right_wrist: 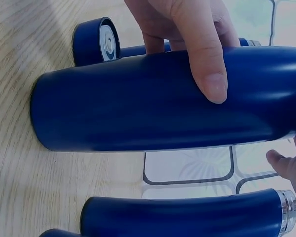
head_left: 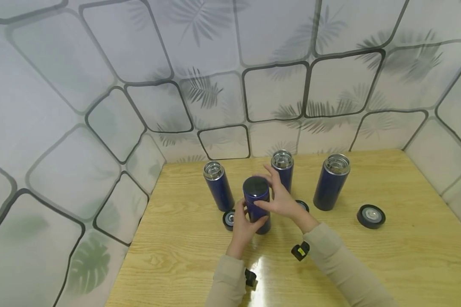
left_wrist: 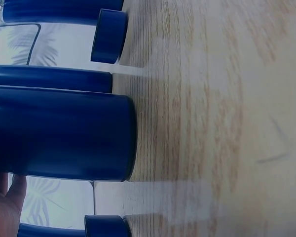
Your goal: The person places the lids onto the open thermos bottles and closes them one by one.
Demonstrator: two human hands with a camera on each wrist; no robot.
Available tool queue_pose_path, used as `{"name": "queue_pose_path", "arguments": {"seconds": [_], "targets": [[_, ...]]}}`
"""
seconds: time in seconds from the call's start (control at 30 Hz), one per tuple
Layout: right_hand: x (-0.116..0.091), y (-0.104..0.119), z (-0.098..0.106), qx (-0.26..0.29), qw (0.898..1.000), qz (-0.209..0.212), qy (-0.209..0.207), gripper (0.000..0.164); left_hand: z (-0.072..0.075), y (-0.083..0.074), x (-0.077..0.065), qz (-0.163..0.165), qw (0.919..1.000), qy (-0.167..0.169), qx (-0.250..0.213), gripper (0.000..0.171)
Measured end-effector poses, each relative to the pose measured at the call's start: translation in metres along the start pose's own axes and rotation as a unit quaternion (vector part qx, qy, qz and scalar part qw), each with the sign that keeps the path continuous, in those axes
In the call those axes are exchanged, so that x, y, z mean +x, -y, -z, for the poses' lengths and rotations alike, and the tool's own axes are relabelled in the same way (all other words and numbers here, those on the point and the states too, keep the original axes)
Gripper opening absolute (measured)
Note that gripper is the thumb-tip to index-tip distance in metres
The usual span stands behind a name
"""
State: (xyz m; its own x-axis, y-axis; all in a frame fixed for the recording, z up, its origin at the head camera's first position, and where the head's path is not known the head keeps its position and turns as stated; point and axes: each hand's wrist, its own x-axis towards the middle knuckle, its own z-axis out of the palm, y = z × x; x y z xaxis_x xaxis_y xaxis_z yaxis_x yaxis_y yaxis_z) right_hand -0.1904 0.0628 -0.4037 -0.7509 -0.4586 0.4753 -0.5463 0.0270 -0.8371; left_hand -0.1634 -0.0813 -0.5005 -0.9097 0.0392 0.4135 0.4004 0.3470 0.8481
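In the left hand (head_left: 244, 228), gripped round its body: blue bottle (right_wrist: 153, 106) | right hand (head_left: 281, 202) holding near its top

On head cam I've got a lt wood-grain table (head_left: 176, 251) w/ a glare patch (head_left: 258, 277) on the near side. 3 dk-blue flasks stand upright on it, all w/ uncapped steel mouths: left flask (head_left: 220, 189), back-ctr flask (head_left: 287, 175) (lower part blocked), right flask (head_left: 330, 185). Loose lids too: left lid (head_left: 228, 219) nr the left flask's base, inner side up; mid lid (head_left: 302, 205) mostly hidden from me; right lid (head_left: 371, 216) inner side up, R of the right flask, not touching. Bkgd: whitish wall covering (head_left: 276, 25) w/ gray rounded-block outlines, palm fronds (head_left: 203, 89) & a greenish monstera leaf print (head_left: 92, 261) low L.
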Motion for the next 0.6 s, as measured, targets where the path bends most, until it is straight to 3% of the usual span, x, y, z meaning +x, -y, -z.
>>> {"name": "queue_pose_path", "arguments": {"seconds": [0.13, 0.33, 0.6], "targets": [[0.0, 0.001, -0.002, -0.019, 0.999, -0.026, -0.016, 0.096, -0.005, 0.02, 0.0, -0.001, 1.0, -0.004, 0.004, 0.065], [0.001, 0.004, -0.004, -0.052, 0.997, -0.055, -0.026, 0.101, -0.004, 0.02, 0.0, -0.008, 0.9999, -0.007, 0.002, 0.065], [-0.001, 0.001, 0.0, -0.037, 0.999, 0.005, -0.01, 0.094, -0.005, 0.02, 0.0, 0.005, 1.0, 0.0, 0.001, 0.066]]}}
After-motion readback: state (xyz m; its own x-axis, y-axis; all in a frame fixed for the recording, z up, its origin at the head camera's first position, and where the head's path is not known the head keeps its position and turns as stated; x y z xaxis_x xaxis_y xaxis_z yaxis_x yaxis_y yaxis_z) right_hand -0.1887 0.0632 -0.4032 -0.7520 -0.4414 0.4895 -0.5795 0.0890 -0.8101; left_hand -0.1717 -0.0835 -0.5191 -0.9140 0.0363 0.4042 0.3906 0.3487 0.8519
